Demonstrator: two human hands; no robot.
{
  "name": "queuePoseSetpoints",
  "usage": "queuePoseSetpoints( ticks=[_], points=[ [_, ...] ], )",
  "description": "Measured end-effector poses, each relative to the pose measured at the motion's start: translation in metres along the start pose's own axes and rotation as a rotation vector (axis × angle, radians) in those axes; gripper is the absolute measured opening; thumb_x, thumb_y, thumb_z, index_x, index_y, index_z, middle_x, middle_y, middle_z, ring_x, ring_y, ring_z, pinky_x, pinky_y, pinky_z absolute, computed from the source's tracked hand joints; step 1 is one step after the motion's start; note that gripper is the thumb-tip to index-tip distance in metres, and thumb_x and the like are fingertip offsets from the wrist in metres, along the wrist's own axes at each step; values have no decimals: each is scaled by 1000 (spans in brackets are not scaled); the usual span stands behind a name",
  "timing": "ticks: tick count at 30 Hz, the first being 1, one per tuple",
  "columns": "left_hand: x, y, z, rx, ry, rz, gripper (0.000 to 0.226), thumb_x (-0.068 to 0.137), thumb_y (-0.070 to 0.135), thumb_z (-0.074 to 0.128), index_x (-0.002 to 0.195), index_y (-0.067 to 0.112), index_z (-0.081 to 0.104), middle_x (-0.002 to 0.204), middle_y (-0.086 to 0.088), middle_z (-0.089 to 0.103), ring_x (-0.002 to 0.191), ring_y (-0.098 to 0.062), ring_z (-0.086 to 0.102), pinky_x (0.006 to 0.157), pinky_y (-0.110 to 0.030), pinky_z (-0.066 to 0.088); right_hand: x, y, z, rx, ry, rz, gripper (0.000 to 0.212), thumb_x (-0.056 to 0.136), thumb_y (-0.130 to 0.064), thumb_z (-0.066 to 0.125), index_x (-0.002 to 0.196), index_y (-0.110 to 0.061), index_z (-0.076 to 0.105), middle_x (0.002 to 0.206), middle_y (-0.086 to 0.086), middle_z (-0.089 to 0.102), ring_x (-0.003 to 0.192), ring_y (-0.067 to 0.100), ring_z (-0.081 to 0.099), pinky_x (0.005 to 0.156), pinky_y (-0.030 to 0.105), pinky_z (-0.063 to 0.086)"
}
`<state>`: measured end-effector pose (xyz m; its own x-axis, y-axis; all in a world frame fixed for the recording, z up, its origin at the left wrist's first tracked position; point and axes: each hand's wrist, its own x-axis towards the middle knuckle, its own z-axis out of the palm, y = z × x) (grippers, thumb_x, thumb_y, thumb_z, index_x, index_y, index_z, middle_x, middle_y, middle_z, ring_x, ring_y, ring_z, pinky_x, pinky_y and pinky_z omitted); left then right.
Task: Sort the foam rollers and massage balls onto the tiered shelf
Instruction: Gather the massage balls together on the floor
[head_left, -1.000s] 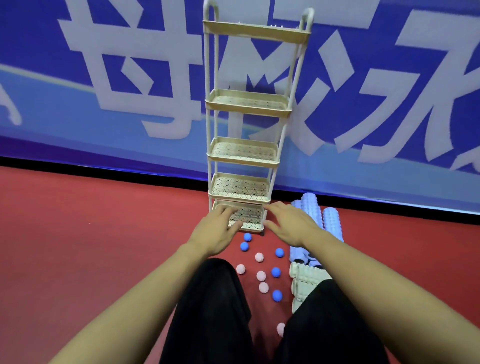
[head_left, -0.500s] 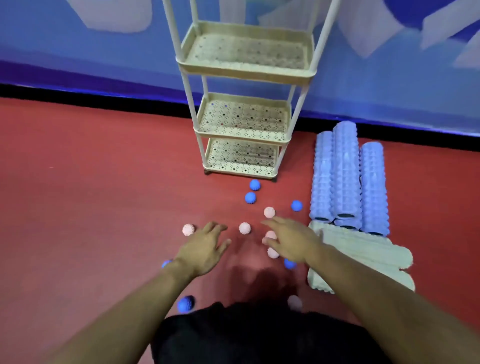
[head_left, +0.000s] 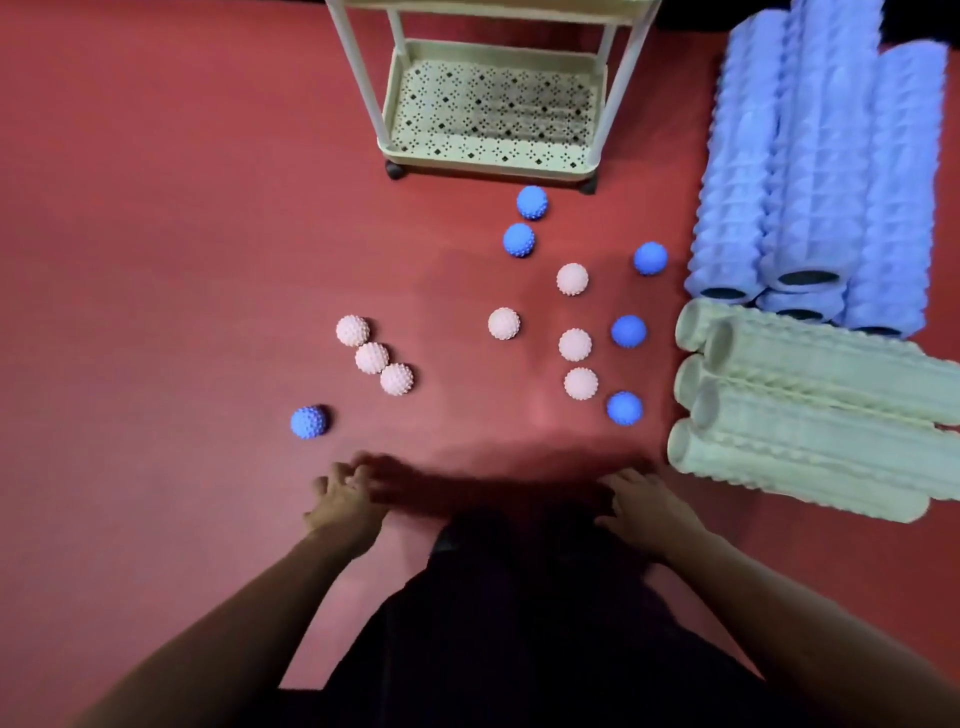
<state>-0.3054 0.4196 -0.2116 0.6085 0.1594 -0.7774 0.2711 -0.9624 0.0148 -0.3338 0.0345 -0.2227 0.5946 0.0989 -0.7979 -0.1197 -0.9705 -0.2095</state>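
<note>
**Ann:** Just ahead of the fingers lie the massage balls; the left hand (head_left: 345, 501) and right hand (head_left: 641, 506) hang loose, gripping nothing.

**Bo:** Nearest the left fingertips?

**Ann:** The blue ball (head_left: 308, 422), then three touching pink balls (head_left: 372, 357).

**Bo:** I'd pinch one colour at a time and set it in the tiered shelf (head_left: 491, 156), beyond them. Foam rollers (head_left: 810, 457) sit off the right fingers.

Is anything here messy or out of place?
Yes: spiky massage balls lie scattered loose on the red floor, pink ones and blue ones mixed. The shelf's bottom tier holds nothing. The rollers lie neatly stacked.
</note>
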Motion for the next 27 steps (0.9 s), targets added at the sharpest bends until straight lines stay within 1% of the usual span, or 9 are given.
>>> queuePoseSetpoints(
  ticks=[4,8,10,13,17,20,22,24,27],
  points=[
    [10,-21,29,-159,-4,-208,65,89,25,70,140,5,34,130,-22,38,123,-46,44,106,-45,37,9,13,12,138,75,10,70,74,-46,84,134,-19,59,126,5,53,119,25,53,105,34,38],
    [16,-20,36,-180,16,-188,51,86,23,74,126,4,48,121,-23,48,112,-46,53,100,-45,41,10,22,9,267,106,42,65,63,-40,93,119,-16,70,112,5,60,108,22,56,96,26,38],
    [17,-18,31,-217,32,-159,42,86,26,76,118,9,57,117,-20,54,108,-42,58,97,-41,43,10,18,7,297,101,20,56,65,-34,92,115,-18,71,108,2,60,105,19,57,91,22,38],
    [23,-2,5,-348,67,-40,32,86,33,77,110,17,64,109,-15,63,101,-35,62,89,-38,48,17,3,-11,375,167,-32,46,70,-28,89,112,-20,71,106,0,58,102,18,60,92,23,42],
    [36,58,-57,-442,-39,191,21,89,36,75,98,19,66,88,-8,73,85,-28,68,77,-31,52,34,-25,-54,394,292,-146,38,78,-29,81,113,-22,68,113,-6,57,106,13,57,90,21,38],
    [49,114,-95,-344,-103,343,12,90,31,73,97,24,65,90,2,68,80,-16,62,75,-25,47,56,-34,-86,244,235,-264,37,80,-33,76,115,-30,64,119,-8,49,112,16,57,98,32,44],
    [63,146,-109,-274,-137,399,14,88,23,70,98,28,63,89,6,65,79,-14,59,74,-22,46,75,-36,-114,115,151,-299,34,82,-34,74,113,-31,62,114,-6,48,108,22,60,96,38,48],
    [80,169,-117,-244,-145,414,19,85,19,69,101,29,64,96,2,68,83,-17,61,75,-22,47,93,-40,-143,48,128,-324,35,82,-35,76,114,-29,63,112,-1,52,108,24,59,97,38,46],
    [104,184,-117,-224,-112,409,28,82,21,72,107,31,63,114,-4,65,94,-21,60,80,-23,46,117,-51,-165,105,200,-302,42,82,-32,76,122,-28,61,117,0,56,111,23,58,98,32,42]
  ],
)
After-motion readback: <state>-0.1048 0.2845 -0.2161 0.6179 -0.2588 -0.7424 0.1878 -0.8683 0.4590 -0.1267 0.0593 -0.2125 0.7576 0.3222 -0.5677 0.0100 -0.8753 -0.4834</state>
